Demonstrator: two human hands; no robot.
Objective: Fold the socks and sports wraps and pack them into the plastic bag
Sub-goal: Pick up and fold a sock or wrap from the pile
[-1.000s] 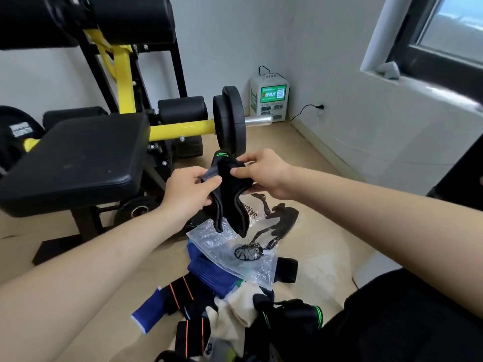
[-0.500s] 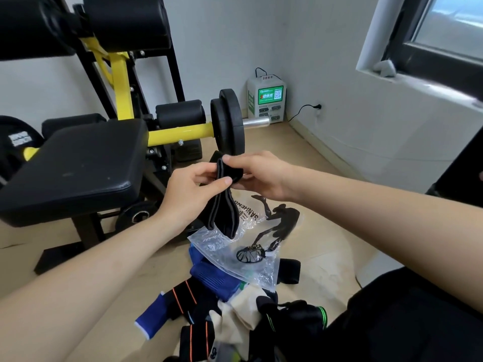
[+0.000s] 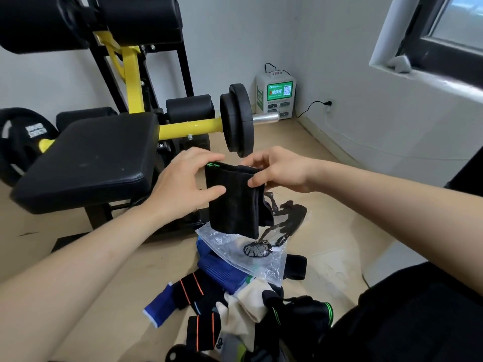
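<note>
A black sock [image 3: 235,202] with a green mark at its top hangs folded in the air above the floor. My left hand [image 3: 183,181] grips its left edge, thumb across the front. My right hand [image 3: 277,171] pinches its upper right corner. Just below it lies the clear plastic bag [image 3: 251,254] with a black printed figure, flat on the floor. Under and in front of the bag sits a pile of socks and wraps: a blue one [image 3: 222,270], black wraps with orange stripes [image 3: 193,291], a cream sock [image 3: 248,301], a black sock with green stripes [image 3: 303,312].
A black and yellow weight bench [image 3: 88,158] stands to the left, its weight plates [image 3: 237,124] just beyond my hands. A white charging box [image 3: 275,96] sits in the far corner. A wall with a window sill runs along the right. My dark-clothed leg [image 3: 405,322] fills the lower right.
The black sock was bunched and narrow between my hands; now it is spread flat and folded over, held lower, with my hands farther apart on its two upper edges.
</note>
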